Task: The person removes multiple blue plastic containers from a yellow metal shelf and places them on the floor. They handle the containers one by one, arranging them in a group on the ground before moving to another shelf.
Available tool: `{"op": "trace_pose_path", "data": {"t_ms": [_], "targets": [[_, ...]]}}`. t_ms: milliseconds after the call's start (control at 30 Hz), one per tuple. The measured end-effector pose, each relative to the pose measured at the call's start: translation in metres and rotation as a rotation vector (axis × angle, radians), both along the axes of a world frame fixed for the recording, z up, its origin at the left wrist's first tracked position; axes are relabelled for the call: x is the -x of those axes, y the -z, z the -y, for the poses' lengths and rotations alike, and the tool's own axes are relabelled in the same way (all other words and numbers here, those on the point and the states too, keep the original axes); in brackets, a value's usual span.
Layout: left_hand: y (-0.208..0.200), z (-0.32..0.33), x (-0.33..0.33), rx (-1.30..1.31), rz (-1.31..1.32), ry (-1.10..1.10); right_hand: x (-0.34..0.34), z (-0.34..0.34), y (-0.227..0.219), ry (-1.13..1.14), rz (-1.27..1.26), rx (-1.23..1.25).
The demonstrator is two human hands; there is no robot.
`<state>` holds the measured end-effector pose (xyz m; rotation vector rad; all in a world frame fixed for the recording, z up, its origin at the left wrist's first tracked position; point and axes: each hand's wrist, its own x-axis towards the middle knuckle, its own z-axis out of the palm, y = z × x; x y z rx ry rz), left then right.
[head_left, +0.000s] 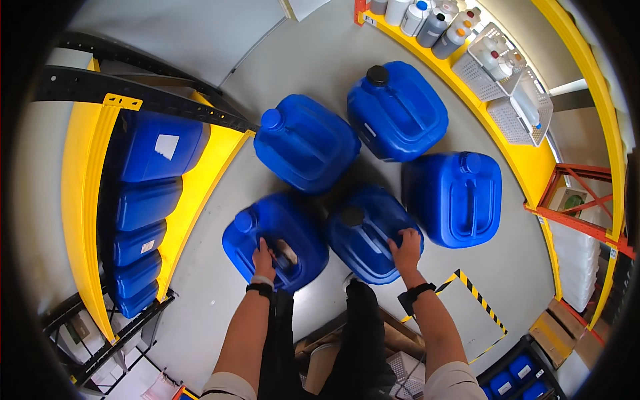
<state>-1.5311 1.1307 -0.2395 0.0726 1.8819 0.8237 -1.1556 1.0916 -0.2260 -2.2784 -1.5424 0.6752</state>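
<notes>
Five blue plastic jerrycans stand in a group on the floor before me. The near left jerrycan [303, 230] has a blue cap, and my left hand [264, 260] is closed round its top handle. On the near middle jerrycan [353, 250], with a dark cap, my right hand [405, 255] is curled at the handle; part of the fingers is hidden. Behind them stand a blue-capped jerrycan [300, 150] and a black-capped jerrycan [417, 110]. Another blue-capped jerrycan [490, 207] is to the right of my right hand.
At left, a yellow and black rack [83, 200] holds more blue jerrycans [150, 203]. A curved-looking yellow shelf [477, 107] at far right carries bottles [433, 30] and grey baskets [523, 110]. Black-yellow tape [490, 310] marks the floor at near right, beside cardboard boxes [553, 333].
</notes>
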Motion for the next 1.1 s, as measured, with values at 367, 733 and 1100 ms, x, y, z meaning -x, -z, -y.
{"op": "trace_pose_path", "data": {"t_ms": [367,733,1100], "targets": [[0.023,-0.104,0.059,-0.133,0.05,-0.119,0.029,0.011,0.021,0.004,-0.18,0.347],[0.018,-0.113,0.058,-0.12,-0.155,0.088,0.056,-0.002,0.056,0.266,0.141,0.213],[0.014,-0.115,0.057,-0.09,-0.205,0.176,0.058,-0.058,0.056,0.312,0.105,0.177]]}}
